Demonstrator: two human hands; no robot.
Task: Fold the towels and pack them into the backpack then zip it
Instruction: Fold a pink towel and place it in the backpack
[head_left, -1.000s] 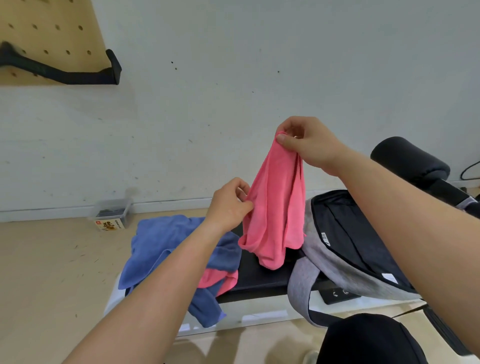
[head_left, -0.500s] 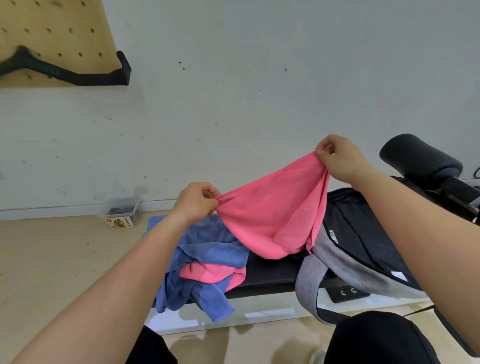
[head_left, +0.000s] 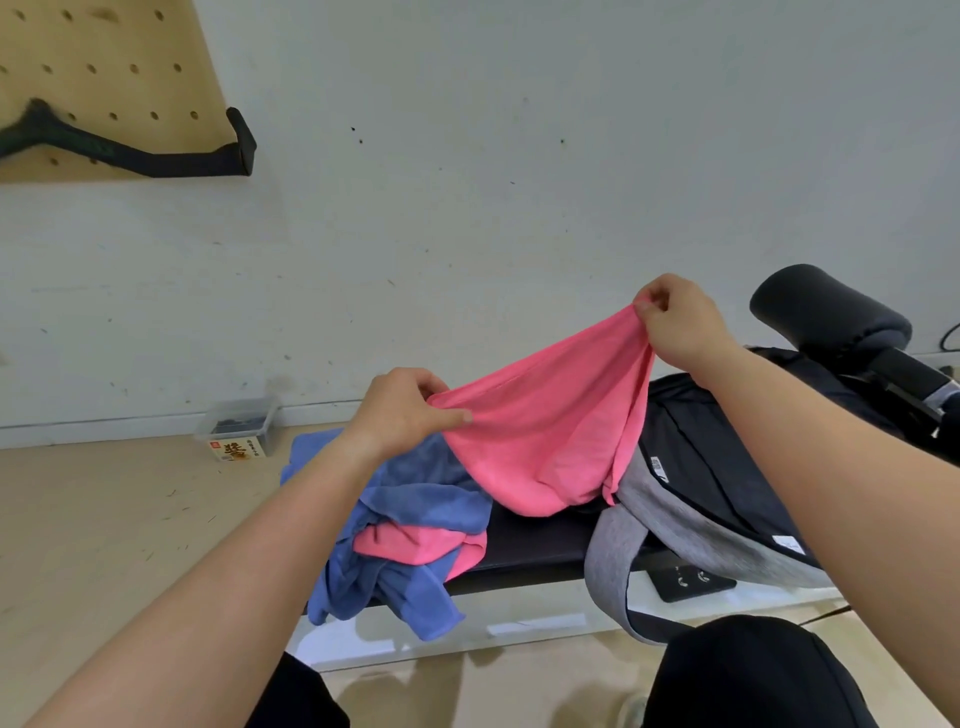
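pink towel: soft, light, limp | pinched at two upper corners by left hand and right hand | a grip at the corners is judged best

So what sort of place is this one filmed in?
Probably a home gym or workout corner, though that is not certain. A black padded bench stands by the wall, with a foam roller pad at the far right. A wooden pegboard on the wall carries a black pull handle.

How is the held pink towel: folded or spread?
Spread, unfolded: left hand and right hand pinch the pink towel at opposite ends, middle sagging.
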